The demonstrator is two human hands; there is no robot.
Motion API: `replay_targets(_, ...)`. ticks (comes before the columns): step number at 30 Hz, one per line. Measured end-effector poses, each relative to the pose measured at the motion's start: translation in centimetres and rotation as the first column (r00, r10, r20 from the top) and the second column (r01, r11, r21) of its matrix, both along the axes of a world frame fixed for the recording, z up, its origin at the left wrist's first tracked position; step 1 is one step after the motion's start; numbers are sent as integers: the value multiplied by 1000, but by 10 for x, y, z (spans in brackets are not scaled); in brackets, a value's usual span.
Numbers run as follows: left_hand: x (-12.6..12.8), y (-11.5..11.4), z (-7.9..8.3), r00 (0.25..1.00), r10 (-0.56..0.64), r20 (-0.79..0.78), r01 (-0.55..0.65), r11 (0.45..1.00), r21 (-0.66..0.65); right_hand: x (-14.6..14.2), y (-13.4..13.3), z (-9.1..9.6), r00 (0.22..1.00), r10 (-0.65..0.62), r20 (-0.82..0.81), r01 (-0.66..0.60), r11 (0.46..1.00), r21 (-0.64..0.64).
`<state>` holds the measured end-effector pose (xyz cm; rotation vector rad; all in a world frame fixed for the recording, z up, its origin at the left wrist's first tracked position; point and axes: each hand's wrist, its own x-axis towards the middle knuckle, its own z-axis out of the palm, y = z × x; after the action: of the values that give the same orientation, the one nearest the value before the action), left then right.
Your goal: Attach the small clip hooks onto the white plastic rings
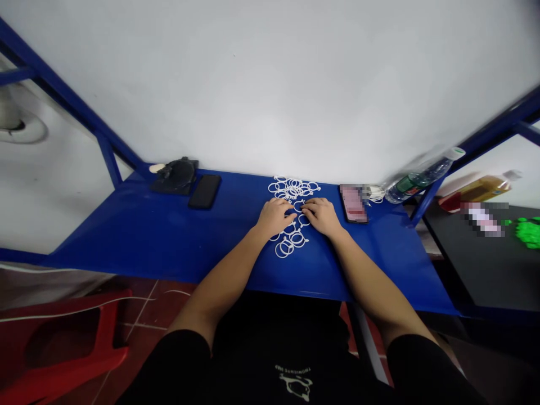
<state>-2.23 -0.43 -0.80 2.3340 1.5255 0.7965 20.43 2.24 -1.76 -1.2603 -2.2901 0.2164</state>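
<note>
Head view: white rings point(291, 192) lie between, beyond and nearer than the curled left hand point(275, 218) and right hand point(323, 216); whether either grips one, I cannot tell. A phone point(353, 203) lies beside the right hand.

"How does the person hold their arms?"
"The left arm point(228, 270) and right arm point(367, 270) stretch forward from the black shirt point(282, 343), angling inward."
"And the hands?"
"The left hand point(274, 217) and right hand point(324, 217) sit close together ahead of the shirt, backs upward, fingers point(283, 201) bent."
</note>
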Motion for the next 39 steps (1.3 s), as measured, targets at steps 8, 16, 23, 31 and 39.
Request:
replay_targets(8,1,0,-2,1000,8,-17,-8,1000,-9,1,5,-7,995,26,-99,-30,999,-34)
replay_targets(16,1,-3,-3,995,-2,-99,2,1000,4,-5,0,-5,989,-135,-55,127,982,-138)
replay_targets(23,3,-2,-1,1000,5,-27,-3,997,73,-9,-7,2,967,-123,-224,115,992,-52)
replay_targets(31,2,-3,10,983,-113,146,83,977,195,-17,-20,11,951,-22,-310,17,1000,-20)
replay_targets(39,5,-2,8,966,-133,220,91,977,191,-18,-19,11,943,-28,-333,26,1000,-12)
